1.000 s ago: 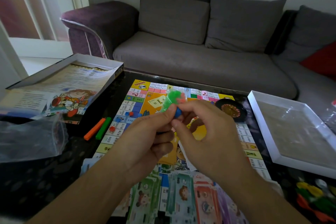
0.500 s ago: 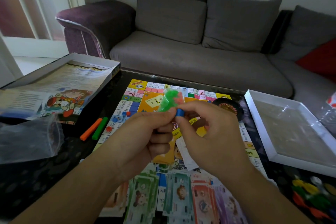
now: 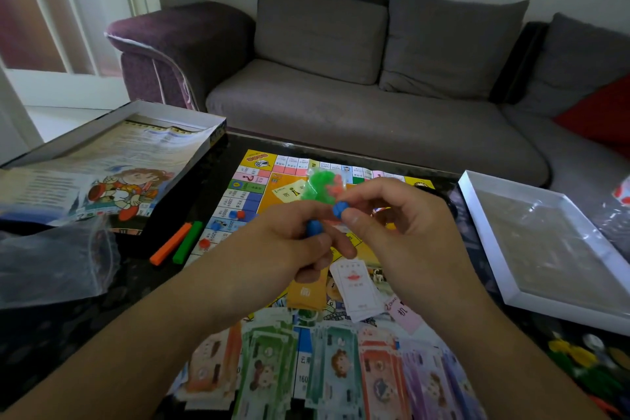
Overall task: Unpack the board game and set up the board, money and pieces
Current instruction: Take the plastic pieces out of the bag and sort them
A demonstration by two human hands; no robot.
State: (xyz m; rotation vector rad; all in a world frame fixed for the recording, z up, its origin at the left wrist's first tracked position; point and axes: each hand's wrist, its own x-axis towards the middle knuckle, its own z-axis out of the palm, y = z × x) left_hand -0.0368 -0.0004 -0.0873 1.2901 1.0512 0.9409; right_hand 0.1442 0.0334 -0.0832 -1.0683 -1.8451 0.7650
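At far left an open box lid (image 3: 191, 160) holds a printed sheet. Right of it, an orange stick (image 3: 170, 244) and a green stick (image 3: 187, 242) lie side by side, long axes running near-left to far-right. Over the board (image 3: 245, 194), the left hand (image 3: 283, 249) curls around a blue piece (image 3: 313, 227) and a bag of green pieces (image 3: 322, 186). The right hand (image 3: 392, 232) pinches another blue piece (image 3: 339, 209). Banknotes (image 3: 341, 372) fan along the near edge. A white tray (image 3: 477, 215) sits right.

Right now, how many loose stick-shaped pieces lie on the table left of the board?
2: an orange stick and a green stick, side by side on the dark table just off the board's left edge. Others may be hidden.
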